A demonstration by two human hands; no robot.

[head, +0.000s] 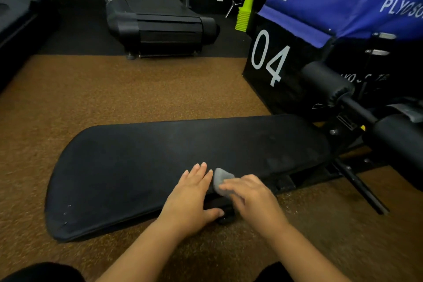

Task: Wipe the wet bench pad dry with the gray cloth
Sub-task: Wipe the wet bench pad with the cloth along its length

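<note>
My left hand [194, 194] lies flat, fingers spread, on the near edge of the pad [142, 167]. My right hand [249, 197], just beside it, presses the bunched cloth [220, 178] against the pad. Right hand blurred. Brown floor [114, 94] beneath.

You're in dim, even light with soft shadows; the far room falls nearly black. Your right hand [249, 192] is motion-blurred, and the wide lens bends the edges.
</note>
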